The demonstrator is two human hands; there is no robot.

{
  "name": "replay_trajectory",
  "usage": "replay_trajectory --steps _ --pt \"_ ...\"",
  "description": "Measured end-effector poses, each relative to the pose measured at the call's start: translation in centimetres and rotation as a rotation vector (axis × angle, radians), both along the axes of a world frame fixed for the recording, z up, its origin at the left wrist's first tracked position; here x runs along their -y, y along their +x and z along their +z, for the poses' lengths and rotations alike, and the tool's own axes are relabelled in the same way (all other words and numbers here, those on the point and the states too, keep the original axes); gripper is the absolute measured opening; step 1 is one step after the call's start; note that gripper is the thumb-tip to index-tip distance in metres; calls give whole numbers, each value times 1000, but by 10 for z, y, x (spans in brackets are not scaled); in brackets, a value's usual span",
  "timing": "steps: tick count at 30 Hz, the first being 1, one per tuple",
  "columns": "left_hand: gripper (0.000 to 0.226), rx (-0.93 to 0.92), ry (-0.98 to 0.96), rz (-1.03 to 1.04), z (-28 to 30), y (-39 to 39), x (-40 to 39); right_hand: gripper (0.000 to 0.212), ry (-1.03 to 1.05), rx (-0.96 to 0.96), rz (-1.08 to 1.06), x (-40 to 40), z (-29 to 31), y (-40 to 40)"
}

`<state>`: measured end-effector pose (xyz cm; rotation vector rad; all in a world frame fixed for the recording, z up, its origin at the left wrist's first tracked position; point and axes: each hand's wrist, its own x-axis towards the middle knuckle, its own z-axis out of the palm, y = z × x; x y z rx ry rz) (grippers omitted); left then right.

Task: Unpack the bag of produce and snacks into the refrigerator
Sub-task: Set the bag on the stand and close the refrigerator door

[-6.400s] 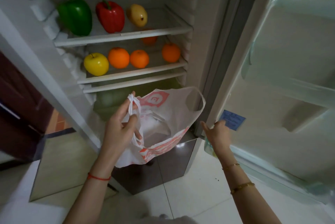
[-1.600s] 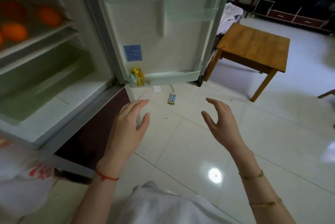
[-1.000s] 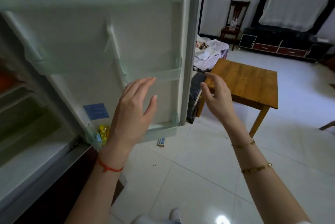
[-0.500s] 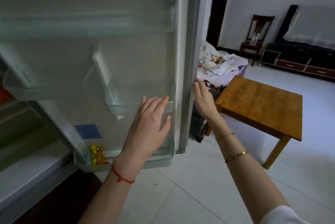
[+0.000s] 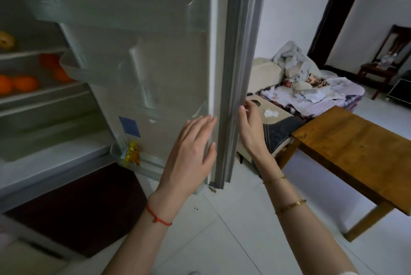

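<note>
The refrigerator door (image 5: 169, 48) stands partly swung in front of me, its clear door bins facing me. My left hand (image 5: 191, 154) is flat and open against the door's inner edge. My right hand (image 5: 251, 130) rests with fingers apart on the door's outer grey edge. Inside the refrigerator at the left, several oranges (image 5: 20, 84) lie on a shelf and a yellow fruit (image 5: 6, 40) lies on the shelf above. Yellow snack packets (image 5: 132, 153) sit in the bottom door bin. The bag is out of view.
A wooden table (image 5: 355, 152) stands at the right, close to the door's swing. Behind it is a bed or sofa heaped with cloths (image 5: 307, 83), and a dark wooden chair (image 5: 387, 63) far right. White tiled floor (image 5: 233, 241) lies below my arms.
My left hand let go of the bag seconds ago. Both hands rose to the door; the right reached its outer edge, the left now lies on its inner edge. The door has swung nearer.
</note>
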<state>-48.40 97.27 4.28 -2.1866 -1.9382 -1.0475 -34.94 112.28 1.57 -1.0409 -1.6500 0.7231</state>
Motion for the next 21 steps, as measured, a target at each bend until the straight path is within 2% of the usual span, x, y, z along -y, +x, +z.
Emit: replay_trajectory --steps 4,8,14,21 --pt "54 66 1 59 -7 20 35 34 76 1 116 43 -3 12" --pt "56 95 -6 142 -14 30 73 39 94 105 154 83 -12 16" --pt "51 134 41 295 -18 30 123 23 243 128 313 137 -3 11" --pt "52 198 69 464 -16 7 179 47 386 103 614 186 4 -40"
